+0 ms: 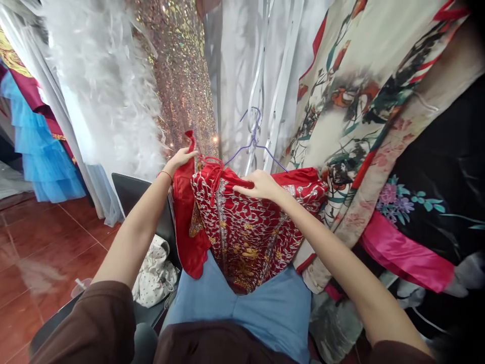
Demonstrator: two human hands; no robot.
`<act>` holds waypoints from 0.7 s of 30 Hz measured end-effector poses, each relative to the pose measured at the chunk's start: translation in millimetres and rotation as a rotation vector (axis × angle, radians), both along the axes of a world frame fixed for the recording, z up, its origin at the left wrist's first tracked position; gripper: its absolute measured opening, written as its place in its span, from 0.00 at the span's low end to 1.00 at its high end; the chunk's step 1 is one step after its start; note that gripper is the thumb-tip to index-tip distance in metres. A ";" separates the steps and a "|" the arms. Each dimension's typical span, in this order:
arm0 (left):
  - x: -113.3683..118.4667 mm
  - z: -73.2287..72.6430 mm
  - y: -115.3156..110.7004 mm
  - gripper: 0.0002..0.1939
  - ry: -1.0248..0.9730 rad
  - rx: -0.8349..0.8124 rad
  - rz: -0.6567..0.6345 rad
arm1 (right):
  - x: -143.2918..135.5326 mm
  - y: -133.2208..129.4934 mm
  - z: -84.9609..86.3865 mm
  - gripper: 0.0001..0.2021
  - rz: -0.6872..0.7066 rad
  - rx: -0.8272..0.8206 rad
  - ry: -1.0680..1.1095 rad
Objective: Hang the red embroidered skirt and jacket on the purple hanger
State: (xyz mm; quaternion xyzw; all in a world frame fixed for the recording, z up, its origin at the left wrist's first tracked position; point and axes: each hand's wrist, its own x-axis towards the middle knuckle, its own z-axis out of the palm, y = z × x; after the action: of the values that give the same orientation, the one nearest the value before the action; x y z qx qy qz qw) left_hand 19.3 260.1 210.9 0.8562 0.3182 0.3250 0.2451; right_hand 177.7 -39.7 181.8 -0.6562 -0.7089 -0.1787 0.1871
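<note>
the left hand (181, 157) is up at the shoulder of the red embroidered garment with silver and gold thread (246, 232), fingers closed on a plain red flap of its cloth just above the collar. the right hand (258, 185) sits a little to the right of it, palm down on the top edge of the same garment, fingers curled and pinching the patterned fabric. the garment hangs down from both hands and drapes over the person's lap, onto the light blue cloth (246, 303) below the wrists. just above the right hand, a thin purple wire hanger (254, 144) rises, its hook up among white sheer drapes (242, 76). above the left hand hang a white feathered dress (109, 91) and a pink sequinned gown (178, 71). to the right of the right hand a cream robe printed with red and green figures (359, 101) hangs close, touching the garment's edge, with a black floral robe with a pink band (435, 212) beyond it. below the left forearm a white dotted cloth bag (155, 275) lies on a dark chair (131, 192). far left, a blue tiered skirt (45, 156) hangs over the red tile floor (41, 242).
</note>
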 end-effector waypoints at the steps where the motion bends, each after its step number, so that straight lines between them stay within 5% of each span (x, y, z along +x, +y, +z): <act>1: 3.0 5.5 -7.9 0.16 0.074 -0.052 -0.145 | -0.7 2.8 -1.6 0.25 -0.010 0.008 -0.001; 5: 14.2 22.6 -41.7 0.11 0.325 -0.138 -0.540 | 2.9 8.0 -4.6 0.24 0.007 0.086 0.042; 8: 15.7 24.2 -57.6 0.08 0.296 -0.147 -0.598 | 17.7 -0.4 5.5 0.22 -0.088 0.379 0.145; 11: 14.6 20.3 -65.5 0.12 0.203 -0.221 -0.572 | 44.5 -10.3 27.7 0.20 -0.370 0.594 0.292; 13: 17.9 20.0 -69.6 0.14 0.135 -0.241 -0.543 | 63.5 -11.2 44.0 0.22 -0.431 0.376 0.444; 17: 40.7 27.7 -79.3 0.16 0.060 -0.151 -0.548 | 81.9 6.4 62.6 0.30 -0.163 -0.285 0.708; 21: 72.8 30.2 -89.6 0.22 -0.011 -0.175 -0.533 | 70.9 29.4 62.2 0.36 -0.141 -0.421 0.845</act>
State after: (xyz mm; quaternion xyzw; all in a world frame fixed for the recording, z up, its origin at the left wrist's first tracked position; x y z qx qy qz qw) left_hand 92.0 170.5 241.1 0.8835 0.1074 0.2252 0.3965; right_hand 248.6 -10.3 244.0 -0.7415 -0.5453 0.2390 0.3094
